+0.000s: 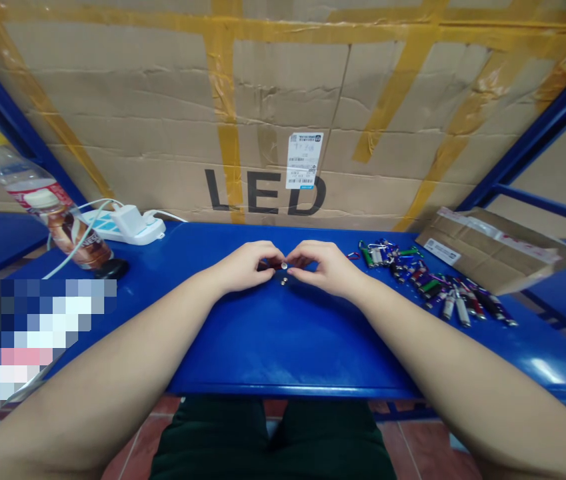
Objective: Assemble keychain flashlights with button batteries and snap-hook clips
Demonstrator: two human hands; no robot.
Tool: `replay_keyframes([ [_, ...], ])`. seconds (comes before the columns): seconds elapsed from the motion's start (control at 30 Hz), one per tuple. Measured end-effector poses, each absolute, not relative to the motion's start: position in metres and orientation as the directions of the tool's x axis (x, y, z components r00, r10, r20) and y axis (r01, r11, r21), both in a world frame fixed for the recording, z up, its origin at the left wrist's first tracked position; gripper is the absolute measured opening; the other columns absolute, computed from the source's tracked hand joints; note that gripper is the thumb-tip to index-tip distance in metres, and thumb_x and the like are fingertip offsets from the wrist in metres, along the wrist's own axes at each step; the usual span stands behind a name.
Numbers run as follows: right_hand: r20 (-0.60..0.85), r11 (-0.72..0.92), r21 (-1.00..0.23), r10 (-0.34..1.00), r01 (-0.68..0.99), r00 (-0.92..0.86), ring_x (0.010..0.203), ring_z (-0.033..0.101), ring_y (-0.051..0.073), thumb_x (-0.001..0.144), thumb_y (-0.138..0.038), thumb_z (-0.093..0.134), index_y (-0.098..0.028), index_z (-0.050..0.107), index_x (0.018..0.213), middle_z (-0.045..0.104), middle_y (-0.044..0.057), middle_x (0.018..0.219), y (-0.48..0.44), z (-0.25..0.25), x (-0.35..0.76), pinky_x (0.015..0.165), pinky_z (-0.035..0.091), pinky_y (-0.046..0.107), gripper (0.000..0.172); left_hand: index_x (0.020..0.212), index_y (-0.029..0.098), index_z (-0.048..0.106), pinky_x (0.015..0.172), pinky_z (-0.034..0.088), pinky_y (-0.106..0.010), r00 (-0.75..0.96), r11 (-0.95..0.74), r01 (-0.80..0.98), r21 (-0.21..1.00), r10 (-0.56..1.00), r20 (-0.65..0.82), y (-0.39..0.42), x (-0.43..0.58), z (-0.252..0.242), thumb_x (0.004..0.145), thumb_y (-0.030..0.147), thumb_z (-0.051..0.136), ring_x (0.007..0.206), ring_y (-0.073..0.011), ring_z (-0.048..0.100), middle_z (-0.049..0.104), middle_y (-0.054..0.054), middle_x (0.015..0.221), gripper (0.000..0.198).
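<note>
Near the middle of the blue table, my left hand (250, 265) pinches a small dark red tube (277, 267) with a round silvery end facing me. It resembles a mini flashlight body, though most of it is hidden by the fingers. My right hand (325, 268) is curled, with its thumb and forefinger drawn together right beside the silvery end. Whatever those fingertips grip is too small to make out. Just below the fingertips lie a few tiny shiny button cells (284, 281) on the table.
To the right lies a pile of mini flashlights (430, 283) with clips, before a cardboard box (493, 243). A white power strip (135, 227) and drink bottles (70, 227) stand at the left. A large carton (163, 127) marked LED walls off the back of the table (283, 347).
</note>
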State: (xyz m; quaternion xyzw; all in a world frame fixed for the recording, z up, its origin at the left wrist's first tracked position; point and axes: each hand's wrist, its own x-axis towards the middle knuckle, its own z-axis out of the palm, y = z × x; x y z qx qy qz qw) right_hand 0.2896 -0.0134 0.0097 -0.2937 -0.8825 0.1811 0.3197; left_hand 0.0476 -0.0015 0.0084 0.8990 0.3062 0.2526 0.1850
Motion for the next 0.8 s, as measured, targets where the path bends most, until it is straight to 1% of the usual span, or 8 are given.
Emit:
replay_keyframes([
  [0.07,0.382,0.753,-0.469,0.644,0.461,-0.663,0.076,0.068,0.016,0.089,-0.021,0.071,-0.018,0.075,0.096,0.072,0.005,0.091,-0.0130,0.0112,0.2922,0.074,0.055,0.029,0.009,0.098,0.020,0.072,0.085,0.054,-0.032,0.680,-0.740,0.471,0.481,0.652,0.336,-0.0014,0.0470,0.0095,0.082,0.010,0.060,0.093,-0.0188,0.067,0.070,-0.004,0.102,0.022],
  [0.17,0.275,0.764,-0.407,0.626,0.501,-0.730,0.082,0.068,0.017,0.089,-0.017,0.070,-0.018,0.077,0.103,0.072,0.007,0.097,-0.0120,0.0114,0.2945,0.079,0.054,0.031,0.016,0.097,0.020,0.072,0.085,0.054,-0.031,0.678,-0.740,0.484,0.467,0.654,0.334,-0.0014,0.0464,0.0104,0.082,0.008,0.060,0.093,-0.0186,0.067,0.070,-0.004,0.102,0.023],
  [0.27,0.234,0.794,-0.375,0.580,0.478,-0.780,0.093,0.070,0.020,0.091,-0.015,0.067,-0.020,0.078,0.112,0.073,0.008,0.105,-0.0110,0.0090,0.2937,0.087,0.054,0.033,0.024,0.096,0.019,0.072,0.085,0.054,-0.031,0.672,-0.732,0.496,0.466,0.664,0.328,-0.0015,0.0462,0.0103,0.082,0.009,0.060,0.093,-0.0189,0.067,0.070,-0.004,0.102,0.022],
  [0.33,0.212,0.813,-0.339,0.557,0.474,-0.803,0.098,0.071,0.021,0.093,-0.014,0.065,-0.021,0.078,0.114,0.074,0.009,0.109,-0.0102,0.0066,0.2921,0.091,0.053,0.034,0.026,0.097,0.019,0.072,0.085,0.054,-0.032,0.665,-0.725,0.504,0.470,0.672,0.325,-0.0014,0.0463,0.0100,0.083,0.010,0.060,0.094,-0.0192,0.067,0.070,-0.004,0.103,0.021],
  [0.47,0.184,0.819,-0.285,0.557,0.498,-0.810,0.098,0.070,0.022,0.096,-0.015,0.062,-0.019,0.078,0.113,0.073,0.010,0.109,-0.0087,0.0034,0.2885,0.091,0.053,0.035,0.024,0.097,0.019,0.072,0.084,0.054,-0.031,0.670,-0.727,0.505,0.465,0.670,0.321,-0.0009,0.0464,0.0095,0.082,0.009,0.060,0.093,-0.0190,0.066,0.069,-0.005,0.102,0.021],
  [0.63,0.175,0.783,-0.299,0.607,0.546,-0.775,0.091,0.068,0.020,0.093,-0.014,0.064,-0.017,0.075,0.099,0.073,0.008,0.100,-0.0079,0.0036,0.2869,0.084,0.051,0.032,0.012,0.095,0.019,0.072,0.083,0.053,-0.031,0.666,-0.725,0.503,0.470,0.672,0.324,0.0005,0.0461,0.0079,0.081,0.009,0.060,0.091,-0.0188,0.066,0.069,-0.004,0.100,0.022],
  [0.73,0.152,0.737,-0.350,0.653,0.578,-0.742,0.084,0.065,0.019,0.090,-0.014,0.067,-0.017,0.070,0.092,0.073,0.006,0.093,-0.0081,0.0039,0.2881,0.079,0.049,0.030,0.005,0.096,0.019,0.072,0.081,0.053,-0.031,0.665,-0.720,0.502,0.479,0.675,0.319,0.0009,0.0460,0.0069,0.080,0.010,0.060,0.090,-0.0187,0.066,0.069,-0.004,0.099,0.022],
  [0.8,0.176,0.708,-0.414,0.679,0.573,-0.712,0.076,0.063,0.017,0.091,-0.015,0.065,-0.017,0.068,0.091,0.072,0.004,0.086,-0.0088,0.0045,0.2892,0.074,0.048,0.029,0.003,0.097,0.020,0.072,0.080,0.053,-0.031,0.666,-0.719,0.504,0.479,0.677,0.315,0.0006,0.0460,0.0068,0.080,0.011,0.061,0.089,-0.0187,0.066,0.069,-0.004,0.098,0.022],
])
